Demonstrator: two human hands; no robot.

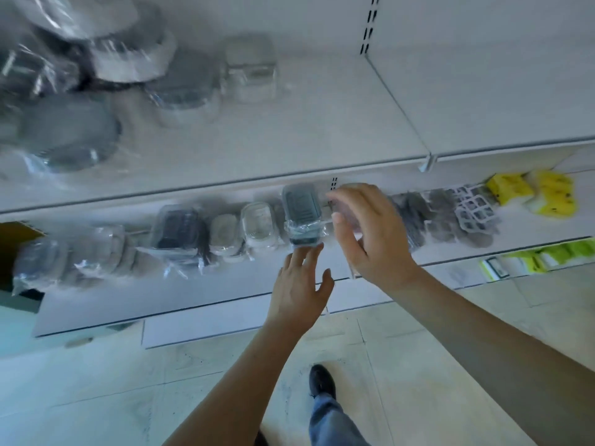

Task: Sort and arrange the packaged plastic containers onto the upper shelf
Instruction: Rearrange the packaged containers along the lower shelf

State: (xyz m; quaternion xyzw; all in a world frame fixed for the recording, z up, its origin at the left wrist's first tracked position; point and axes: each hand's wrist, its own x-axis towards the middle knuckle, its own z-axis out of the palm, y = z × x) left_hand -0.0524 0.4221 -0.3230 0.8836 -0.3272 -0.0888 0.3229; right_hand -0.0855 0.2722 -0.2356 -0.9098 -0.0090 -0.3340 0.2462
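Note:
A row of plastic-wrapped containers [180,239] lies along the lower shelf [193,294]. More wrapped containers, round and square [249,70], sit on the upper shelf [322,130] at the left. My left hand [301,284] reaches up with straight fingers, and its fingertips touch the near end of a wrapped stack with a grey lid [302,214]. Just right of that stack, my right hand [367,236] curls thumb and fingers round a clear, blurred container [346,206]. The whole view is motion-blurred.
Right of my hands on the lower shelf lie dark wrapped packs [415,214], white plastic grids [473,210] and yellow sponges [547,193]. A slotted upright [370,24] divides the shelf bays. Green-and-white packs [547,255] sit lower right. My shoe [322,379] stands on the tiled floor.

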